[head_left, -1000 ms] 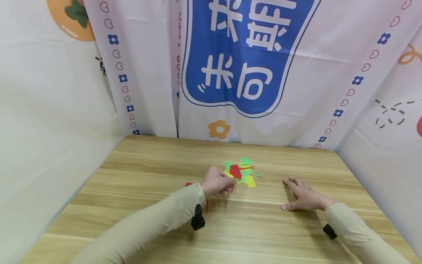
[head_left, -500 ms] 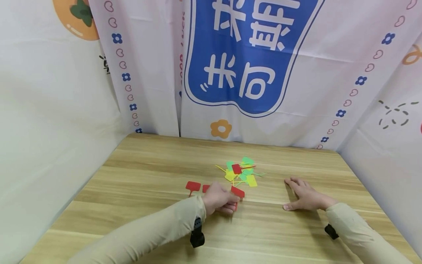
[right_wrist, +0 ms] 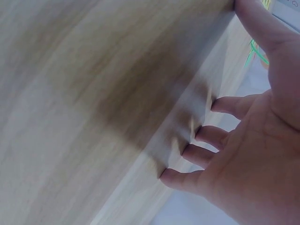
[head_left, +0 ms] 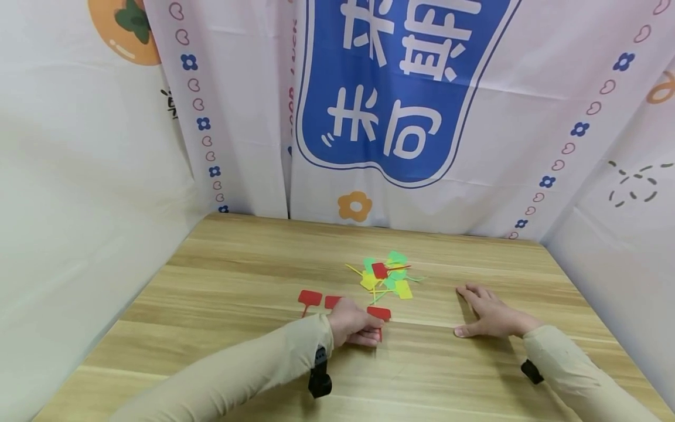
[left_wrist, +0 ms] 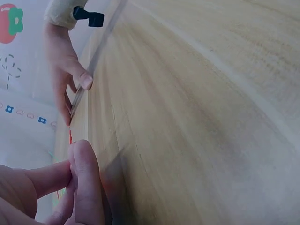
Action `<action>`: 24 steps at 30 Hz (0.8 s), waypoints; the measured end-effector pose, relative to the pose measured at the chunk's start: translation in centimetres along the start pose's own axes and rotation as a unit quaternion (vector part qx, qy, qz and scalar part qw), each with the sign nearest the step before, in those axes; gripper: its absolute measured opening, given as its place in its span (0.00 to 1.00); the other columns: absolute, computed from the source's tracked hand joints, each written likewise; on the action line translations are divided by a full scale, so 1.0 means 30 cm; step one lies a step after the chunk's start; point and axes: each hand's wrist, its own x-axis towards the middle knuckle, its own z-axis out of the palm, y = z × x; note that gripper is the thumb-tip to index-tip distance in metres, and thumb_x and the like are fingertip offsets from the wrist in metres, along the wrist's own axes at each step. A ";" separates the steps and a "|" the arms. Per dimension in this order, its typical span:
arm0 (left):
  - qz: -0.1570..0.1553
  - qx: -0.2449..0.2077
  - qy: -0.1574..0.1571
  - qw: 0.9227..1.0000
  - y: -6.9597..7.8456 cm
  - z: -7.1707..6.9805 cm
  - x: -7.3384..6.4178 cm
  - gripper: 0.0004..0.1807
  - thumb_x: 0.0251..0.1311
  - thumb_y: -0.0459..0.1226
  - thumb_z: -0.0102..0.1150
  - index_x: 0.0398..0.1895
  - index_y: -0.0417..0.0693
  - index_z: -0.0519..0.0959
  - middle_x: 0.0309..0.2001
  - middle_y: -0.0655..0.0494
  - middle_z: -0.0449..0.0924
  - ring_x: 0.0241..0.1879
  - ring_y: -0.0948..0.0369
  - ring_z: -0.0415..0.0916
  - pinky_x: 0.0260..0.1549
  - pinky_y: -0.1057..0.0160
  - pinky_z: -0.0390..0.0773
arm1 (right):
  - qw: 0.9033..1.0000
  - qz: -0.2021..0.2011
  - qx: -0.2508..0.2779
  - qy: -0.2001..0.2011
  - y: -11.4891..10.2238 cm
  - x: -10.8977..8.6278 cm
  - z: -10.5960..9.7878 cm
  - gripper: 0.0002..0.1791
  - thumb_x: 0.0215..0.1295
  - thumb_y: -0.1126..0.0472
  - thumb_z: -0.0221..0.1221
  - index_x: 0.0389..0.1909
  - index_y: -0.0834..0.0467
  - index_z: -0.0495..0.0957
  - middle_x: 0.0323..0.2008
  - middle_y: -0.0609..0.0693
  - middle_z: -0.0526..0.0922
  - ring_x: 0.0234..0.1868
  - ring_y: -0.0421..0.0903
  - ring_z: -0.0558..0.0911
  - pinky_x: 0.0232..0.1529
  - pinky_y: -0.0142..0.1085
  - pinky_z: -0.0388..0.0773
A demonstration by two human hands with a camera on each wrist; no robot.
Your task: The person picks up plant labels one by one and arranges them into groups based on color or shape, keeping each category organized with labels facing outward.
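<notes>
In the head view my left hand (head_left: 352, 322) pinches a red cable-tie tag (head_left: 379, 313), a flat plate with a thin tail, low over the table. The tail runs down by the fingertips. To the left lie two more red tags, one (head_left: 310, 298) in full view and one (head_left: 333, 302) partly hidden behind the hand. Farther back is a loose heap with yellow tags (head_left: 403, 289), green tags (head_left: 397, 257) and a red tag (head_left: 379, 270) on top. My right hand (head_left: 493, 313) rests on the table with fingers spread, fingertips touching the wood in the right wrist view (right_wrist: 243, 154).
The wood-grain table (head_left: 237, 258) is bounded by a printed cloth (head_left: 253, 146) at the back and white cloth at both sides. A black wrist camera (head_left: 319, 375) sits under the left sleeve, another (head_left: 531, 371) under the right.
My left hand has brought a red tag from the heap toward the front, right of the other two red tags, then slightly farther forward. The right hand stays in place.
</notes>
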 end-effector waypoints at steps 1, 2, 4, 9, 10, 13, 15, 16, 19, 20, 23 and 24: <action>0.001 -0.001 0.004 1.000 0.000 0.000 0.003 0.07 0.55 0.29 0.70 0.28 0.30 0.83 0.24 0.42 0.83 0.17 0.60 0.81 0.25 0.60 0.84 | 1.000 -0.003 -0.001 0.001 -0.005 -0.001 -0.002 0.62 0.51 0.32 0.67 0.73 0.69 0.52 0.69 0.74 0.49 0.67 0.76 0.50 0.59 0.73 0.52; 0.001 -0.002 0.006 1.000 0.000 0.000 0.006 0.07 0.56 0.29 0.69 0.28 0.30 0.83 0.23 0.43 0.83 0.17 0.60 0.80 0.25 0.60 0.84 | 1.000 -0.003 -0.001 0.001 -0.008 -0.002 -0.004 0.62 0.51 0.32 0.67 0.73 0.69 0.52 0.69 0.75 0.49 0.67 0.76 0.50 0.59 0.72 0.52; 0.001 -0.001 0.012 1.000 0.001 0.000 0.012 0.07 0.56 0.28 0.69 0.28 0.30 0.83 0.21 0.44 0.83 0.16 0.61 0.80 0.25 0.60 0.84 | 1.000 -0.005 -0.001 -0.001 -0.019 -0.004 -0.010 0.61 0.52 0.34 0.68 0.73 0.70 0.52 0.69 0.75 0.49 0.66 0.76 0.51 0.58 0.73 0.52; -0.005 0.005 0.021 1.000 0.002 -0.001 0.020 0.07 0.56 0.28 0.69 0.28 0.30 0.82 0.22 0.45 0.83 0.17 0.60 0.80 0.25 0.60 0.84 | 1.000 0.005 0.001 -0.010 -0.034 -0.007 -0.019 0.60 0.53 0.36 0.68 0.73 0.69 0.52 0.69 0.75 0.49 0.67 0.76 0.50 0.59 0.72 0.52; -0.007 0.007 0.023 1.000 0.003 -0.002 0.020 0.07 0.56 0.28 0.69 0.28 0.30 0.82 0.22 0.44 0.83 0.17 0.60 0.81 0.25 0.60 0.84 | 1.000 0.006 0.001 -0.011 -0.035 -0.008 -0.020 0.60 0.53 0.36 0.68 0.73 0.69 0.52 0.69 0.75 0.49 0.67 0.76 0.50 0.59 0.72 0.53; -0.009 0.017 0.031 0.999 0.006 -0.003 0.019 0.07 0.56 0.29 0.70 0.28 0.31 0.81 0.23 0.44 0.83 0.18 0.59 0.82 0.25 0.60 0.84 | 1.000 0.002 -0.002 -0.010 -0.032 -0.008 -0.020 0.60 0.53 0.36 0.68 0.73 0.69 0.52 0.69 0.75 0.49 0.67 0.76 0.51 0.59 0.72 0.53; -0.009 0.024 0.038 0.999 0.008 -0.003 0.017 0.07 0.56 0.29 0.70 0.28 0.31 0.81 0.24 0.43 0.84 0.19 0.58 0.82 0.25 0.60 0.84 | 1.000 -0.004 -0.001 -0.007 -0.030 -0.010 -0.019 0.60 0.53 0.36 0.68 0.73 0.70 0.52 0.69 0.76 0.49 0.66 0.77 0.51 0.58 0.72 0.53; -0.008 0.028 0.040 0.999 0.008 -0.004 0.016 0.07 0.56 0.29 0.70 0.28 0.32 0.82 0.24 0.43 0.84 0.20 0.58 0.83 0.25 0.60 0.84 | 1.000 -0.008 -0.001 -0.004 -0.028 -0.010 -0.020 0.59 0.53 0.36 0.68 0.72 0.70 0.52 0.68 0.76 0.49 0.65 0.77 0.51 0.57 0.73 0.53; -0.003 0.040 0.046 0.998 0.009 -0.005 0.015 0.08 0.56 0.30 0.70 0.27 0.32 0.82 0.24 0.43 0.84 0.21 0.56 0.84 0.25 0.60 0.84 | 1.000 -0.014 -0.001 0.002 -0.018 -0.011 -0.014 0.60 0.54 0.35 0.67 0.73 0.70 0.52 0.68 0.76 0.49 0.65 0.77 0.51 0.58 0.73 0.52; -0.001 0.042 0.046 0.998 0.009 -0.005 0.014 0.07 0.56 0.30 0.70 0.27 0.32 0.82 0.24 0.43 0.84 0.21 0.56 0.84 0.25 0.60 0.84 | 1.000 -0.017 -0.003 0.004 -0.016 -0.012 -0.013 0.60 0.54 0.35 0.67 0.72 0.71 0.52 0.68 0.77 0.49 0.65 0.78 0.51 0.57 0.73 0.52; 0.004 0.050 0.047 0.998 0.007 -0.005 0.014 0.08 0.56 0.30 0.70 0.27 0.32 0.81 0.24 0.43 0.83 0.22 0.54 0.84 0.25 0.60 0.84 | 1.000 -0.020 -0.004 0.010 -0.012 -0.013 -0.006 0.61 0.53 0.33 0.66 0.72 0.70 0.52 0.68 0.76 0.50 0.65 0.77 0.51 0.58 0.73 0.52; 0.005 0.050 0.047 0.998 0.008 -0.004 0.014 0.08 0.56 0.30 0.70 0.27 0.32 0.81 0.23 0.43 0.83 0.22 0.54 0.84 0.25 0.60 0.84 | 1.000 -0.021 -0.007 0.012 -0.013 -0.013 -0.005 0.60 0.53 0.33 0.66 0.72 0.70 0.53 0.68 0.76 0.50 0.65 0.78 0.52 0.57 0.73 0.53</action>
